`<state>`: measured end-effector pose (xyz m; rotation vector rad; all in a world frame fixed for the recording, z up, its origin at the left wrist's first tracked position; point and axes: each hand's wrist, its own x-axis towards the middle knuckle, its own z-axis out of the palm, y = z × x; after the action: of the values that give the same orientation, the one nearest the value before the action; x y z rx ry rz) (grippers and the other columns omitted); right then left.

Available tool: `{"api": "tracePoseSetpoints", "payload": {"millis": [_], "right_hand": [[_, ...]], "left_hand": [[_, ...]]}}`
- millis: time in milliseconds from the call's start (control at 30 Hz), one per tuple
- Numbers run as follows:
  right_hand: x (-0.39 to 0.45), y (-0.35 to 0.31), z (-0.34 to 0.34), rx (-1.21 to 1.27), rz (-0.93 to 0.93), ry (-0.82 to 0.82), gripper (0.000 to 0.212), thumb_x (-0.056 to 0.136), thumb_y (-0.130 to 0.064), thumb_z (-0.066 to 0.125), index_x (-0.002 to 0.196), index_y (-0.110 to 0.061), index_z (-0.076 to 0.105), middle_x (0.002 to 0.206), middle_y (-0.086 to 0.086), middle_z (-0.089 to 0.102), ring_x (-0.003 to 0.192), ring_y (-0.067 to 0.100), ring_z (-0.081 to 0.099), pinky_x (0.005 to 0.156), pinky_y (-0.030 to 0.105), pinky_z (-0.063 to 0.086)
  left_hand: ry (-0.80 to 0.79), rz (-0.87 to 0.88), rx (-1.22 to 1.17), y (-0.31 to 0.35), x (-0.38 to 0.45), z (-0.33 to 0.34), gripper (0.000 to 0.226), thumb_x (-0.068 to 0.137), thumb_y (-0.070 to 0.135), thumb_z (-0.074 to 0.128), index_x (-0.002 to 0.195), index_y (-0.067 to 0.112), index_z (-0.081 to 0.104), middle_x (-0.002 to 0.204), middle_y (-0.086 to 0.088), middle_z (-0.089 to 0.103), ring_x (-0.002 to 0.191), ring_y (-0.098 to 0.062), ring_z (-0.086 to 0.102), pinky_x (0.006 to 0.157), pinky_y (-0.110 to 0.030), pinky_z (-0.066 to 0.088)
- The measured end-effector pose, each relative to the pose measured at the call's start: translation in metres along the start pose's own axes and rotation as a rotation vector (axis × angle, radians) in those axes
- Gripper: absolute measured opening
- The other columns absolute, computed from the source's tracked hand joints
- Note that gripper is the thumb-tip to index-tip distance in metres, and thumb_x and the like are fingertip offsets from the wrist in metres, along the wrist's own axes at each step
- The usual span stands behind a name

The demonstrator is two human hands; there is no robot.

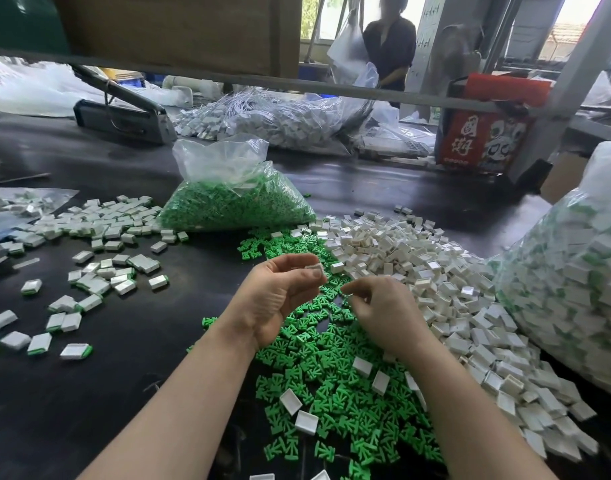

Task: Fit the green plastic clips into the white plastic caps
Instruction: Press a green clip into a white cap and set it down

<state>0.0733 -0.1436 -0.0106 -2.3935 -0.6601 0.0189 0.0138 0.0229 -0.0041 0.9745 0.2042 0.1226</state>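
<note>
1. Left hand (pixel 280 292) pinches a white cap (pixel 316 270) at its fingertips, raised above the bench (pixel 124 358), likely to take a clip.
2. Right hand (pixel 380 310): fingers curled; whether its grip holds anything, I cannot tell.
3. Loose green clips (pixel 332 386) lie directly below, within easy reach.

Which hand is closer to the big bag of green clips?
Left. The left hand is just in front of the bag of green clips, holding a white cap. The right hand is farther right, over the loose clips.
</note>
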Motion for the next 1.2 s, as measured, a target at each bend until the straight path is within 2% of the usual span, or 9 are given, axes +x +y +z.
{"api": "tracePoseSetpoints", "payload": {"millis": [133,200,300,433,533,667,833,967,1200], "right_hand": [[-0.002,-0.006,-0.007,0.511,0.096,0.061,0.014,0.092,-0.010,0.064,0.097,-0.018,0.074,0.088,-0.002,0.074,0.068,0.011,0.067,0.059,0.020,0.056],[-0.002,-0.009,-0.010,0.760,0.144,0.048,0.011,0.089,-0.007,0.066,0.097,-0.011,0.072,0.087,0.002,0.075,0.066,0.002,0.065,0.055,0.013,0.049],[-0.002,-0.012,-0.012,1.051,0.217,0.012,0.013,0.086,-0.005,0.067,0.099,-0.004,0.069,0.084,0.009,0.074,0.061,0.007,0.059,0.054,0.019,0.044],[-0.002,-0.015,-0.013,1.275,0.243,-0.032,0.026,0.072,-0.011,0.073,0.096,-0.003,0.066,0.083,0.014,0.073,0.061,0.012,0.056,0.051,0.019,0.044],[-0.002,-0.016,-0.013,1.352,0.250,-0.045,0.028,0.069,-0.010,0.073,0.095,-0.004,0.065,0.082,0.012,0.071,0.061,0.012,0.056,0.050,0.018,0.044],[-0.001,-0.017,-0.013,1.377,0.241,-0.029,0.022,0.069,-0.008,0.071,0.090,-0.005,0.066,0.076,0.008,0.068,0.061,0.011,0.055,0.049,0.017,0.045],[-0.002,-0.018,-0.012,1.334,0.188,0.012,0.024,0.070,-0.008,0.071,0.094,-0.007,0.072,0.076,0.006,0.070,0.063,0.009,0.058,0.052,0.016,0.046],[-0.002,-0.020,-0.013,1.313,0.180,0.031,0.012,0.070,-0.010,0.072,0.081,-0.012,0.077,0.076,0.006,0.071,0.064,0.011,0.057,0.053,0.017,0.046],[-0.003,-0.021,-0.013,1.296,0.192,0.055,0.007,0.091,-0.002,0.060,0.096,-0.006,0.061,0.085,0.016,0.071,0.061,0.014,0.061,0.046,0.020,0.047]], "left_hand": [[-0.002,-0.003,-0.041,-0.001,0.000,0.001,0.029,0.065,0.005,0.074,0.094,0.004,0.069,0.083,-0.012,0.075,0.079,-0.022,0.075,0.063,-0.025,0.059],[-0.006,0.005,-0.071,-0.001,0.000,0.001,0.026,0.067,0.003,0.073,0.093,0.004,0.071,0.085,-0.012,0.074,0.081,-0.023,0.075,0.066,-0.027,0.060],[-0.020,0.012,-0.061,0.000,-0.001,0.001,0.022,0.071,0.005,0.071,0.092,0.009,0.077,0.086,-0.008,0.074,0.080,-0.019,0.074,0.065,-0.023,0.058],[-0.010,0.035,0.031,-0.001,-0.003,0.007,0.036,0.069,0.011,0.073,0.105,0.009,0.072,0.085,-0.002,0.074,0.075,-0.012,0.071,0.060,-0.018,0.055],[0.012,0.048,0.068,-0.003,-0.005,0.010,0.037,0.064,0.011,0.074,0.101,0.007,0.070,0.082,-0.001,0.073,0.073,-0.011,0.070,0.059,-0.017,0.054],[-0.033,0.057,0.092,-0.003,-0.007,0.011,0.020,0.066,0.011,0.074,0.085,0.015,0.079,0.085,-0.004,0.075,0.074,-0.010,0.070,0.060,-0.017,0.055],[-0.048,0.108,0.214,-0.004,-0.010,0.014,0.024,0.066,0.020,0.076,0.090,0.016,0.078,0.090,-0.008,0.076,0.077,-0.014,0.070,0.065,-0.020,0.056],[-0.028,0.136,0.259,-0.005,-0.010,0.017,0.027,0.066,0.023,0.076,0.091,0.014,0.077,0.089,-0.009,0.076,0.077,-0.015,0.071,0.066,-0.020,0.056],[-0.012,0.133,0.257,-0.005,-0.009,0.015,0.027,0.074,0.018,0.074,0.099,0.010,0.074,0.090,-0.014,0.076,0.080,-0.019,0.073,0.067,-0.023,0.057]]}}
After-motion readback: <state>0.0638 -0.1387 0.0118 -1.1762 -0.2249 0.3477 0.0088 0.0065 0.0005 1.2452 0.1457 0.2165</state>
